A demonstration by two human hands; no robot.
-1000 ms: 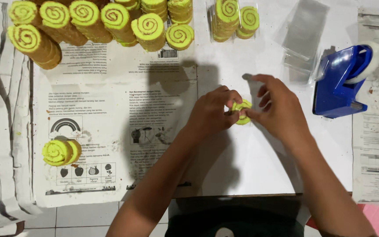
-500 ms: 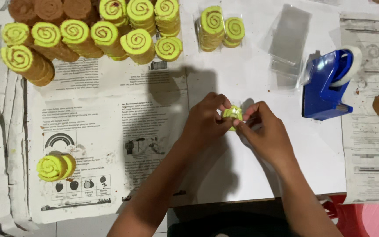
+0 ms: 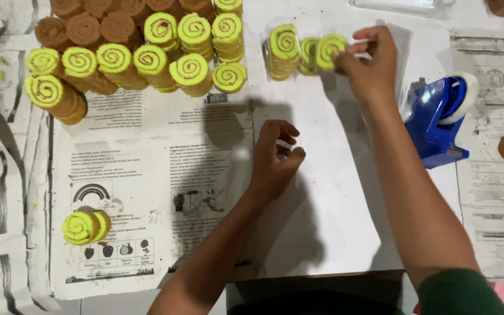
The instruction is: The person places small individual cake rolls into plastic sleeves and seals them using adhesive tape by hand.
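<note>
Right hand (image 3: 368, 64) at one o'clock: grip pinched on a wrapped stack of green spiral cookies (image 3: 329, 51), just beside two bagged stacks (image 3: 290, 51) on the worktop (image 3: 333, 221). Left hand (image 3: 275, 160) at centre: grip loosely curled, grasping nothing. Blue tape dispenser (image 3: 436, 119) at three o'clock. Unwrapped cookie rolls (image 3: 135, 52) at eleven o'clock on newspaper (image 3: 141, 175).

Near the far edge of the desk (image 3: 322, 192), 3 clear plastic packets of yellow-green spiral cookies sit side by side: a larger packet (image 3: 283, 51), a narrow middle packet (image 3: 308, 53) touching it, and a third packet (image 3: 329, 50) pinched in the right hand (image 3: 368, 64). An empty clear bag (image 3: 402, 49) lies just behind that hand.
</note>
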